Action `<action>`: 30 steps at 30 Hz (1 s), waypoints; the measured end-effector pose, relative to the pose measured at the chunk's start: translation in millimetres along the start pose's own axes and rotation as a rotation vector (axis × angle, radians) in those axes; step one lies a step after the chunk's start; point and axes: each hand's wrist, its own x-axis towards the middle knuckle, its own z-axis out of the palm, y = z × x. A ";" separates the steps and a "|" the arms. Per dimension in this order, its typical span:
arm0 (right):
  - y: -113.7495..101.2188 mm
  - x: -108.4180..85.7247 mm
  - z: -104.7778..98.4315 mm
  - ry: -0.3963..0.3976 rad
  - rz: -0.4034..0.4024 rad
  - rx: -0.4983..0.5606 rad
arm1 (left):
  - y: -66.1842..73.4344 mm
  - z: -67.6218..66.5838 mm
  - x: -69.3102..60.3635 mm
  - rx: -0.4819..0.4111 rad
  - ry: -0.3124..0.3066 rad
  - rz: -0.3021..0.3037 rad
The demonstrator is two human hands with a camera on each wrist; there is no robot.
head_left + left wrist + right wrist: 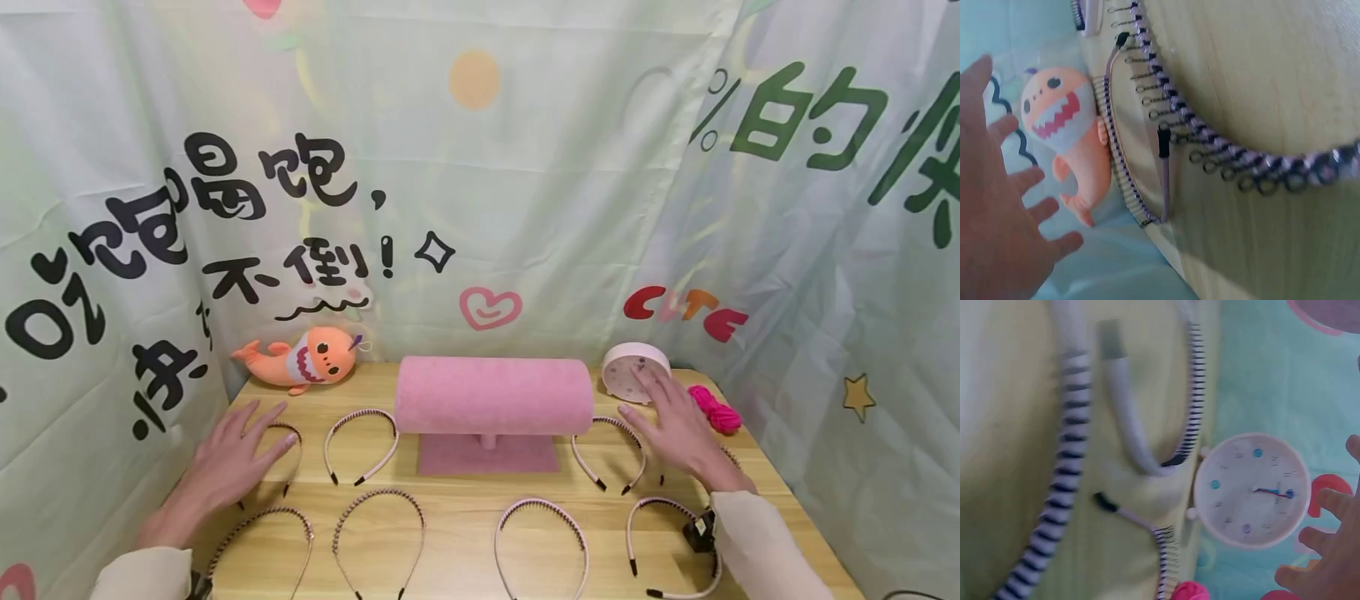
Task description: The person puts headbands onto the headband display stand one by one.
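Note:
My left hand (228, 462) is spread with straight fingers above a thin headband (301, 450) at the table's left, partly covering it. In the left wrist view a braided headband (1194, 122) with looped teeth lies close by, and the fingers hold nothing. My right hand (678, 429), fingers extended, hovers at the right in front of a round white clock (617, 379), near a pale headband (615, 422). The right wrist view shows nothing in its fingers. Between the hands stands a pink padded roll (495, 396) on a flat base (442, 458).
More headbands lie along the front, including a beaded one (378, 492), a pale one (540, 502) and one (631, 537) under the right wrist. An orange plush shark (330, 358) sits back left, bright pink yarn (720, 417) back right. Printed curtains (555, 208) surround the wooden table (457, 508).

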 end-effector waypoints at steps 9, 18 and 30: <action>-14.9 13.5 -16.0 -0.043 0.027 0.160 | -16.6 -2.1 -17.3 -0.170 0.020 0.062; -33.8 25.5 -19.2 -0.063 -0.031 0.359 | -31.9 -6.8 -30.4 -0.326 0.038 0.065; -52.3 37.6 -11.6 -0.224 -0.092 0.573 | -52.0 -4.4 -50.9 -0.344 0.027 -0.001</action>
